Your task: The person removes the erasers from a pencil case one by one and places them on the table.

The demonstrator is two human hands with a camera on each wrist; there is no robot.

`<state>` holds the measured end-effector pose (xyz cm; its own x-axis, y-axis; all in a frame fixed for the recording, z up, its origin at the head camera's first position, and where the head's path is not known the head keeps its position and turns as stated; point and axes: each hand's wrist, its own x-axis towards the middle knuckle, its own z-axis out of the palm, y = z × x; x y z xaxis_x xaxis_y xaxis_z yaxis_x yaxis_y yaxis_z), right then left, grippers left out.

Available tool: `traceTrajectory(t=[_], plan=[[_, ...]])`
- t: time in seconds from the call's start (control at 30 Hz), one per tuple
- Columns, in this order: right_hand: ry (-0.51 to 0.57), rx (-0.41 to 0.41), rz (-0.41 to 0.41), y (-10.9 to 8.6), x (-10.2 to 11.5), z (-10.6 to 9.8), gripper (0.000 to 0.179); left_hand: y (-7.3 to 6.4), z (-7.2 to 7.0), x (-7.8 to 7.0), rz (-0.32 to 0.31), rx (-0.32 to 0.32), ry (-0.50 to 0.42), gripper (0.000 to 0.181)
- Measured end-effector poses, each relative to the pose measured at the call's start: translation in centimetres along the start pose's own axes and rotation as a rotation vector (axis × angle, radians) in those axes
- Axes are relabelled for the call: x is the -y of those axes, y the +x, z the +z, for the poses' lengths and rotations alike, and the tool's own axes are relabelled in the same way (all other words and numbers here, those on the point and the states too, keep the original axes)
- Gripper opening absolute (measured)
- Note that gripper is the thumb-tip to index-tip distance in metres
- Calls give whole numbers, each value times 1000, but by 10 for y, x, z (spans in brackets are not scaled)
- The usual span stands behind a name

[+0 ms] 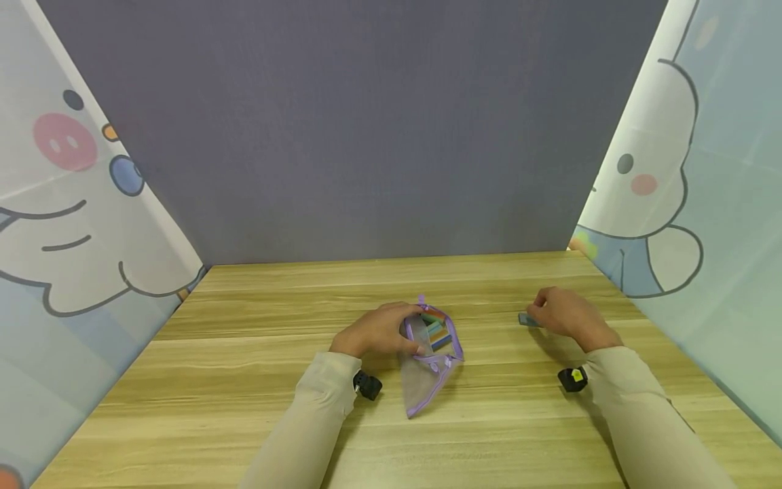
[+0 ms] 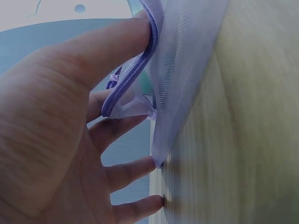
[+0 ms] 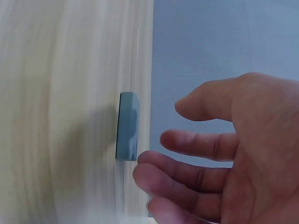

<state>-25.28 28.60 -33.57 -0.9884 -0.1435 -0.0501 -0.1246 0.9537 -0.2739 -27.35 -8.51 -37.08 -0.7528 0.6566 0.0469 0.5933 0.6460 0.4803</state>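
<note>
The blue-grey block (image 3: 127, 126) lies on the bench (image 1: 275, 407) right by our right hand (image 1: 565, 314), whose thumb and fingers are apart and, in the right wrist view, not gripping it. Lifting this block looks like the step in hand, and we would do it best by bringing thumb and forefinger square onto its long sides, since it lies low and a pinch at one end could make it twist. Our left hand (image 1: 381, 331) grips the rim of the mesh pouch (image 1: 421, 387), thumb and fingers spread so that the mouth gapes; keeping that rim steady should matter, as such soft mesh may fold inward. Inside the pouch several coloured blocks (image 1: 440, 336) lie together. Between the pouch and our right hand the bench is bare, so a low, direct path leftward seems easy, with the zip edge as the likeliest snag. The near part of the bench gives us room too, while the grey panel (image 1: 391, 136) bounds its far edge and the printed cloth (image 1: 733, 204) closes in beyond our right hand
</note>
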Motion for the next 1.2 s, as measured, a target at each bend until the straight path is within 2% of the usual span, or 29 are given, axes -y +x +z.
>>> traceTrajectory(t=[0.57, 0.83, 1.2], plan=[[106, -16, -99, 7, 20, 9, 26, -2, -1, -2, -28, 35, 63, 87], [189, 60, -153, 10, 36, 11, 24, 1, -1, -4, -57, 47, 101, 92], [217, 125, -257, 16, 60, 11, 23, -1, -2, -6, -67, 44, 92, 92]])
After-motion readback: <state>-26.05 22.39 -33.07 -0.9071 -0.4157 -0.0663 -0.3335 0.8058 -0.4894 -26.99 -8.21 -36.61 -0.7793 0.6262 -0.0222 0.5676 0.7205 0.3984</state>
